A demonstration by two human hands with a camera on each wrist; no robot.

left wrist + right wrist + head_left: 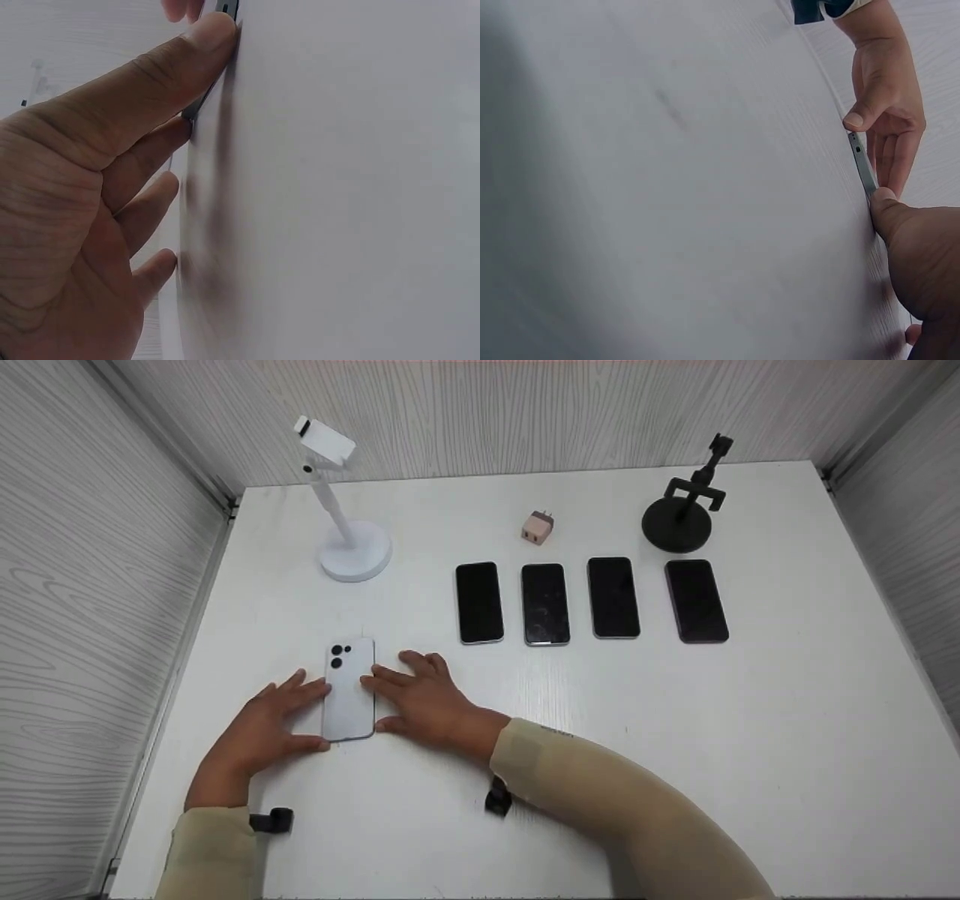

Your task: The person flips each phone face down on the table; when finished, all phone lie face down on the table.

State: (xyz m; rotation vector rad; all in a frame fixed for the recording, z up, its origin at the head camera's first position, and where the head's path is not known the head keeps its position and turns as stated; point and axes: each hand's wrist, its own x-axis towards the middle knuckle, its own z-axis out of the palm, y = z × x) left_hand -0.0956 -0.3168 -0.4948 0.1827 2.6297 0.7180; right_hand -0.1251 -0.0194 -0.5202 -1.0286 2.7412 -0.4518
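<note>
A pale silver phone [349, 697] lies back up on the white table, its camera lenses at the upper left. My left hand [259, 727] is at its left side, with the fingertips at the long edge and the thumb at the lower left corner. From the other side my right hand [431, 701] touches it. The right forefinger reaches over the right edge and the thumb is by the lower right corner. Fingers of both hands are fairly straight. In the right wrist view, the phone's thin bottom edge [861, 161] shows between the two thumbs.
Several dark phones, among them one at the left end [480, 603], lie face up in a row right of centre. Behind them are a pink charger plug [537, 528] and a black phone stand [677, 525]. A white stand [356, 552] rises at the back left.
</note>
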